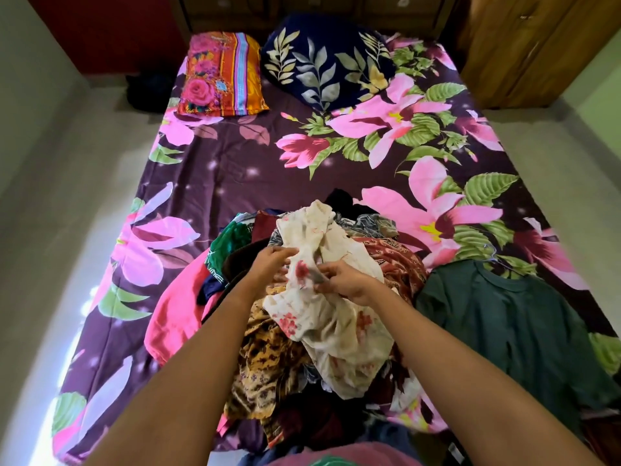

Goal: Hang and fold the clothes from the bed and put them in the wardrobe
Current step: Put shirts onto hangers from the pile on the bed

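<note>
Head view puts your left hand (273, 264) and right hand (349, 280) close together. The fingers of both are curled into a cream floral garment (336, 324), pinching its fabric on top of the clothes pile (268, 358). That pile sits on the bed (218, 176) at 6 o'clock in the frame. At 3 o'clock from the pile a dark green T-shirt (510, 338) lies flat. An orange pillow (218, 75) and a navy pillow (326, 62) lie at 12 o'clock. At 1 o'clock stands the wooden wardrobe (524, 45).
</note>
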`<control>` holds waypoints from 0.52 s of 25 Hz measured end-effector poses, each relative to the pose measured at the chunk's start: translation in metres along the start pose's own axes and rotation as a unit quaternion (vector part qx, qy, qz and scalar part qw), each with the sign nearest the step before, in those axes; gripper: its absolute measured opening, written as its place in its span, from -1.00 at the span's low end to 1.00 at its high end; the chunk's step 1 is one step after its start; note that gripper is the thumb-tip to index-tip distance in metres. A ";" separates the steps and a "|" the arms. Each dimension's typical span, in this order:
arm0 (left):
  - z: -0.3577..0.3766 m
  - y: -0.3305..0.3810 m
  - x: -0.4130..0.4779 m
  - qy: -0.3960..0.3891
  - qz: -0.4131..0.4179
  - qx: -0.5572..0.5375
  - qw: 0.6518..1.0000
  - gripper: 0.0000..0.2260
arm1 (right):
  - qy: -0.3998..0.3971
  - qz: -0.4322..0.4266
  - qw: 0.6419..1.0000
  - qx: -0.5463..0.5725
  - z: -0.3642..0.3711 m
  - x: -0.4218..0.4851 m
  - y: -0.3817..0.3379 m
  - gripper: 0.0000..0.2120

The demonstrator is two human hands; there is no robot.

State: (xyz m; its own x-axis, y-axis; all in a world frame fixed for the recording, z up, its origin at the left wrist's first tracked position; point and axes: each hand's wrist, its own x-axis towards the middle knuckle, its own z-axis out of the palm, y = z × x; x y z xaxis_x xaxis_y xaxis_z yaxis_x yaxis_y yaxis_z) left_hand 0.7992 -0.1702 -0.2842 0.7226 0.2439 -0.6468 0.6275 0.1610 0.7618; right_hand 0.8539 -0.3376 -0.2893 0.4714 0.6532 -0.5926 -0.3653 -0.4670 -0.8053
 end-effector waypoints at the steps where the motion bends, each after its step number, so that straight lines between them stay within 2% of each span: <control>1: 0.000 -0.001 0.001 0.014 -0.008 0.021 1.000 -0.58 | -0.063 -0.015 0.998 -0.028 0.003 -0.007 -0.003 -0.74; 2: 0.003 -0.005 0.000 0.010 -0.015 0.071 0.997 -0.45 | -0.132 -0.022 0.989 -0.067 0.006 -0.014 -0.008 -0.78; 3: 0.008 -0.009 -0.002 0.020 -0.014 0.116 0.993 -0.41 | -0.185 -0.019 0.977 -0.103 0.006 -0.016 -0.009 -0.86; 4: 0.011 -0.014 -0.001 0.053 -0.006 0.129 0.990 -0.47 | -0.215 -0.006 0.969 -0.122 0.007 -0.018 -0.010 -0.92; 5: 0.014 -0.016 -0.001 0.084 0.006 0.108 0.991 -0.61 | -0.210 0.008 0.969 -0.132 0.008 -0.019 -0.010 -0.92; 6: 0.015 -0.017 -0.003 0.103 0.008 0.078 0.992 -0.81 | -0.169 0.018 0.975 -0.142 0.008 -0.020 -0.011 -0.88; 7: 0.015 -0.014 -0.007 0.110 0.015 0.064 0.992 -0.87 | -0.094 0.019 0.981 -0.167 0.006 -0.019 -0.011 -0.83; 9: 0.012 -0.009 -0.012 0.094 0.043 0.096 0.990 -0.72 | 0.090 -0.016 0.964 -0.248 0.002 -0.016 -0.008 -0.75; 10: 0.012 -0.003 -0.019 0.069 0.070 0.117 0.988 -0.71 | 0.152 -0.041 0.949 -0.274 -0.002 -0.014 -0.005 -0.70; 11: 0.012 0.003 -0.027 0.038 0.101 0.125 0.986 -0.72 | 0.177 -0.066 0.942 -0.278 -0.005 -0.013 -0.004 -0.62; 13: 0.014 0.017 -0.046 -0.026 0.150 0.136 0.979 -0.79 | 0.177 -0.108 0.931 -0.300 -0.006 -0.015 -0.005 -0.47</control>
State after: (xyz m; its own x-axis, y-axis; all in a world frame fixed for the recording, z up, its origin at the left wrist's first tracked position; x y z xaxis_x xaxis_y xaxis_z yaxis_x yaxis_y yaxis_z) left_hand 0.7805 -0.1921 -0.2416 0.8953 0.1912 -0.4024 0.4342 -0.1727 0.8841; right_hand 0.8533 -0.3489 -0.2766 0.7553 0.5829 -0.2995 0.2328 -0.6659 -0.7088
